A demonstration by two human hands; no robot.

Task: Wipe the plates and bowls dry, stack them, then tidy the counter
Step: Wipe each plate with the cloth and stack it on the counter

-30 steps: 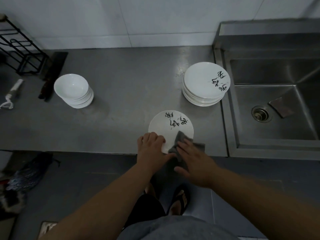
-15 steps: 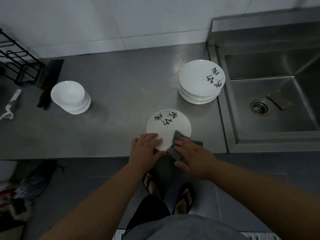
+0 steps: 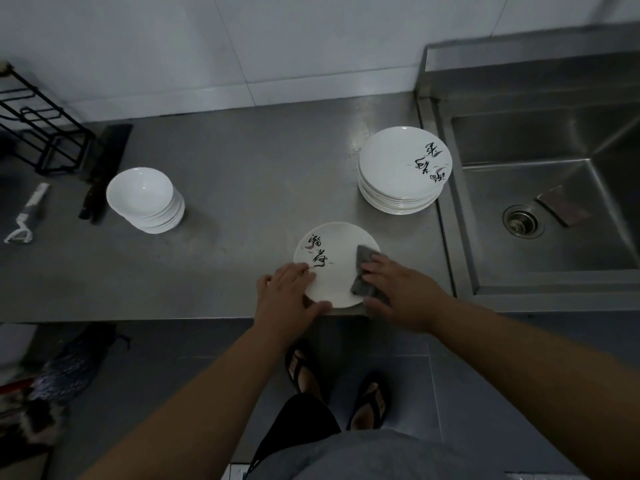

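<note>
- We have one plate lying flat at the counter's front edge, nearer the right end, where the sink begins.
- The plate is round, white and shallow. Black brush-style characters with small reddish strokes sit on its left half, and the rest of its face is plain.
- Our left hand grips the plate's near-left rim: the fingers lie over the top of the rim and the thumb runs along the near edge.
- Our right hand presses a dark grey cloth onto the right side of the plate. The fingers are straight and close together on top of the cloth, not curled round it.
- The cloth is folded. One corner pokes out beyond the fingertips toward the plate's far-right rim, and its near part is hidden under the palm.
- A stack of plates of the same pattern stands behind the single plate, just beside the counter's right edge by the sink and apart from the plate.
- A stack of bowls, plain white and nested, stands well to the left, around mid-depth on the counter.
- At the counter's left end we see a dark cleaver just beside the bowls, a white peeler and a black wire rack in the back-left corner.
- In the sink a dark pad lies next to the drain.
</note>
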